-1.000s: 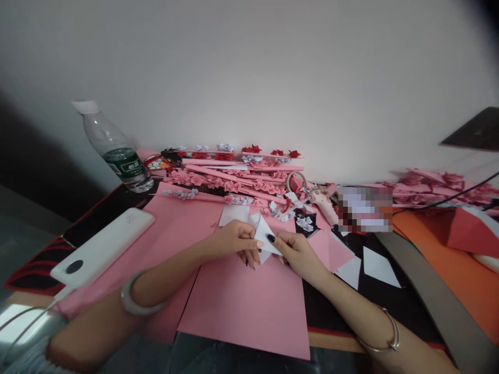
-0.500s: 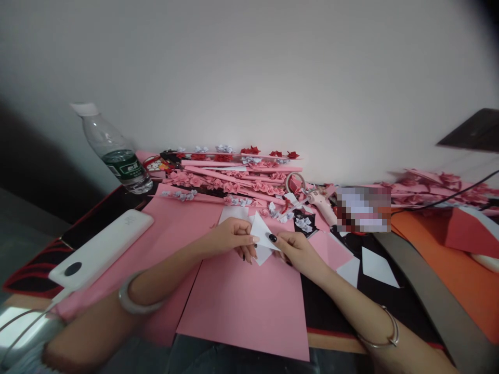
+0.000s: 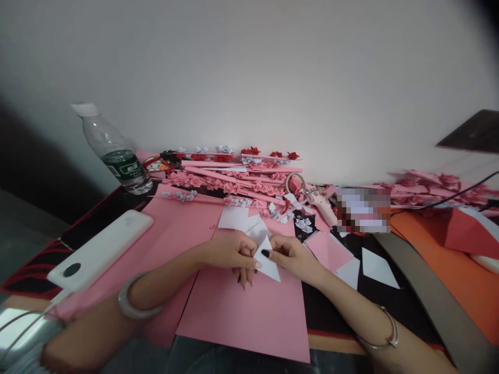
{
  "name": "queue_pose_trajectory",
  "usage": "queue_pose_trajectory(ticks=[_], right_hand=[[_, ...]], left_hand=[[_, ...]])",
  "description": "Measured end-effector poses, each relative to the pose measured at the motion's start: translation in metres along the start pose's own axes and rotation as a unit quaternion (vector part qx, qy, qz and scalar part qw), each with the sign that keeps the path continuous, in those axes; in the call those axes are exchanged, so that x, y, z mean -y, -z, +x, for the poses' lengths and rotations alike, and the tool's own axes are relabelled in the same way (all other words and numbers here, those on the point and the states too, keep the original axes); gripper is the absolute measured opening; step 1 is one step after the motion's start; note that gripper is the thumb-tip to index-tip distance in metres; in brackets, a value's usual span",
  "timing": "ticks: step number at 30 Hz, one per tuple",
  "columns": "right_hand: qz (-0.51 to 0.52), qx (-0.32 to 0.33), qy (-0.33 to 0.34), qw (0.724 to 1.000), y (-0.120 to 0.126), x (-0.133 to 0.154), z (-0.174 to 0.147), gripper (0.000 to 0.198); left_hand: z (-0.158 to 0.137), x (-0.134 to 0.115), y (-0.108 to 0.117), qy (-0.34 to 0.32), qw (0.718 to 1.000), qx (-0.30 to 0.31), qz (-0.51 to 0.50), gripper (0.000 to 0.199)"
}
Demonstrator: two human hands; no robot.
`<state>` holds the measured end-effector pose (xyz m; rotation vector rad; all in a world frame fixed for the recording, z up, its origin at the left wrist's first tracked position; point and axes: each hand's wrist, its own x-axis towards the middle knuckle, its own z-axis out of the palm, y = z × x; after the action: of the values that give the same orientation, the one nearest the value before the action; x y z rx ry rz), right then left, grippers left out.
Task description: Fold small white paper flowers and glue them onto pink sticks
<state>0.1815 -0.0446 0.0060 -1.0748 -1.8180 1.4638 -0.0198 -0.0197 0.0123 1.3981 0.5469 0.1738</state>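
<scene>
A small piece of white paper (image 3: 270, 267), folded to a triangle, is pinched between both hands. My left hand (image 3: 236, 254) grips its left side, thumb on top and fingers curled beneath. On its upper right, my right hand (image 3: 290, 253) presses with a dark-nailed thumb, the other fingers folded behind. Below the hands lies a large pink sheet (image 3: 241, 317). White paper squares (image 3: 233, 218) rest on the pink sheets just beyond my hands.
Rolled pink paper stems with paper flowers (image 3: 226, 182) line the wall. At left stand a water bottle (image 3: 125, 161) and a white power bank (image 3: 101, 249). A pink glue gun (image 3: 323, 205), tape roll (image 3: 295, 183), pink squares (image 3: 331, 249) and orange sheets (image 3: 440, 259) are to the right.
Both hands have moved slightly down toward me with the white paper. The paper is turned and now shows as a narrower triangle, uncovering white squares behind it.
</scene>
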Motion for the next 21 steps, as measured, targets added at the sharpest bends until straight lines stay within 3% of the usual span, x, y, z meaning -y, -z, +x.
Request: queue_pose_trajectory(ticks=[7, 15, 19, 21], right_hand=[[0.089, 0.044, -0.009, 0.995, -0.0007, 0.0021, -0.0005, 0.036], [0.123, 0.014, -0.018, 0.992, -0.0023, 0.0014, 0.0005, 0.033], [0.123, -0.035, -0.024, 0.992, -0.0024, 0.0001, 0.0015, 0.039], [0.096, -0.090, 0.005, 0.991, -0.0016, 0.0010, 0.0017, 0.033]], left_hand=[[-0.0021, 0.0001, -0.0034, 0.027, 0.998, 0.060, -0.010, 0.021], [-0.0033, -0.0011, -0.0056, 0.045, 0.994, 0.089, -0.037, 0.023], [-0.0030, -0.0046, -0.0043, 0.034, 0.996, 0.073, -0.045, 0.022], [-0.0020, -0.0056, -0.0019, 0.017, 0.999, 0.027, -0.039, 0.022]])
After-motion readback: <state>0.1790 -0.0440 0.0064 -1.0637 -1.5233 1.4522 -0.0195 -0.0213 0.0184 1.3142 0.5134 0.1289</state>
